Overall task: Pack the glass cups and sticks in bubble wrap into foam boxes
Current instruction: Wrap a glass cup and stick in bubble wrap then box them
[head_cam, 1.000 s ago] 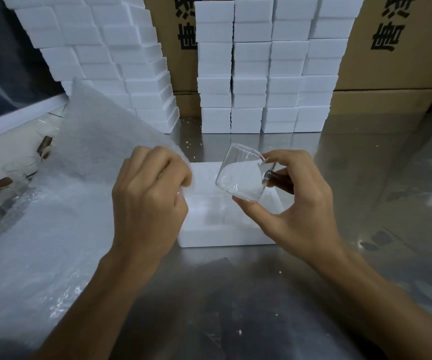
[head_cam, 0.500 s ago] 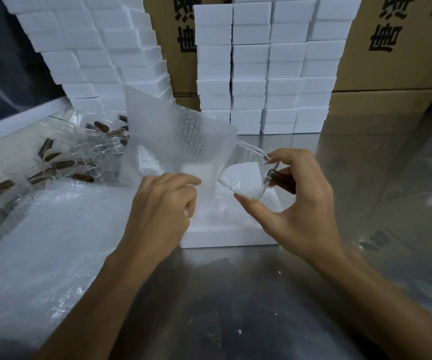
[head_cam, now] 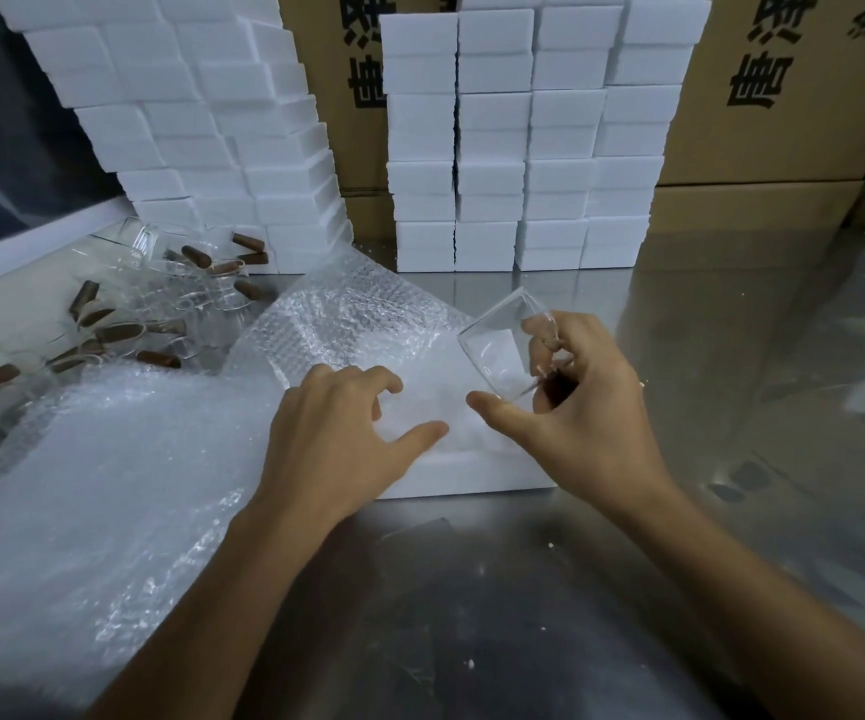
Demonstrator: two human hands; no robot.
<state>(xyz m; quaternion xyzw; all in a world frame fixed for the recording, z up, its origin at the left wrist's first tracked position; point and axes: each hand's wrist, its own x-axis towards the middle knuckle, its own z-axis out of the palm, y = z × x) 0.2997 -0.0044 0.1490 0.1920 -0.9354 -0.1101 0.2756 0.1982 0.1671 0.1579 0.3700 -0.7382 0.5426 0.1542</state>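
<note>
A person's right hand grips a clear glass cup, tilted, above an open white foam box on the steel tabletop. The left hand, fingers loose, presses a clear bubble wrap sheet into it.

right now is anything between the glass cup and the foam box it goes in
Yes. A bubble wrap sheet is draped over the open foam box, with the left hand spread on it. The right hand holds the glass cup above.
</note>
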